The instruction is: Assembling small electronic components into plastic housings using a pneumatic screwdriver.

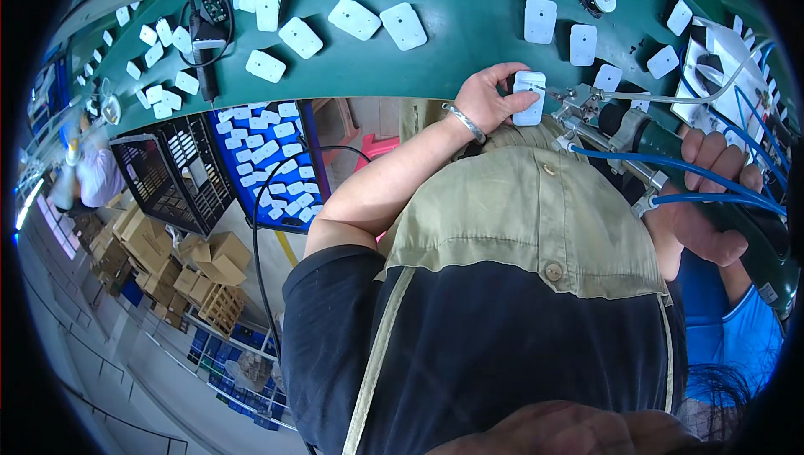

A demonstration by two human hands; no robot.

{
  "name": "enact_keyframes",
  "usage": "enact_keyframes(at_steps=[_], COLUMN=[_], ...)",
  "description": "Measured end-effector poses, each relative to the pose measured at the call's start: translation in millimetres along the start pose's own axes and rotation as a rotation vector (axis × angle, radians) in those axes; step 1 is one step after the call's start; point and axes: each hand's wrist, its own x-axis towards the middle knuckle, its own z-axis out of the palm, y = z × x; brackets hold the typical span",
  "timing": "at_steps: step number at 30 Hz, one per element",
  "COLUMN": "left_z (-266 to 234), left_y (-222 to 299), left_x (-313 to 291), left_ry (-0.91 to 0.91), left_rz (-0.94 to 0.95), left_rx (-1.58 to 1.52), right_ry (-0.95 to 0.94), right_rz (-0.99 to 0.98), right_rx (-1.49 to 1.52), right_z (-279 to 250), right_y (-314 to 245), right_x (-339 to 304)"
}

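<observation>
Head: left fingers (521, 102) hold one white case (528, 116).

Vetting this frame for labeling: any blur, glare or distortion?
Head view: fisheye bows the edge of the green table and blackens the corners; left hand and its white cover look fairly sharp; bottom edge holds a blurred patch; far-left co-worker looks soft; a bright light strip glares there.

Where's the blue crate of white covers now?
In the head view, the blue crate sits left of centre, just below the edge of the green table, between the black crate and the left forearm.
</observation>
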Motion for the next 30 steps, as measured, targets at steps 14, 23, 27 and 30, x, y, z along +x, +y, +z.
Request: enact_keyframes(at_steps=[14, 23, 27, 30], left_z=[7.7, -30.2, -6.9, -3.4], left_y=[9.6, -32.0, 0.8, -2.9], left_x=[-5.0, 4.2, -2.3, 0.3], left_ry=[0.053, 0.259, 0.19, 0.143], left_rz=[0.182, 0.199, 0.035, 0.041], left_rx=[0.365, 0.073, -0.016, -0.02], right_ry=[-0.116, 0.129, 0.059, -0.024], right_rz=[0.0, -0.062, -0.02, 0.014], right_rx=[-0.028, -0.101, -0.023, 0.019], right_z=[2.6, -8.5, -10.4, -8.5], right_y=[5.6, -4.4, -10.3, -12.0], right_x=[3.8, -14.9, -22.9, -21.7])
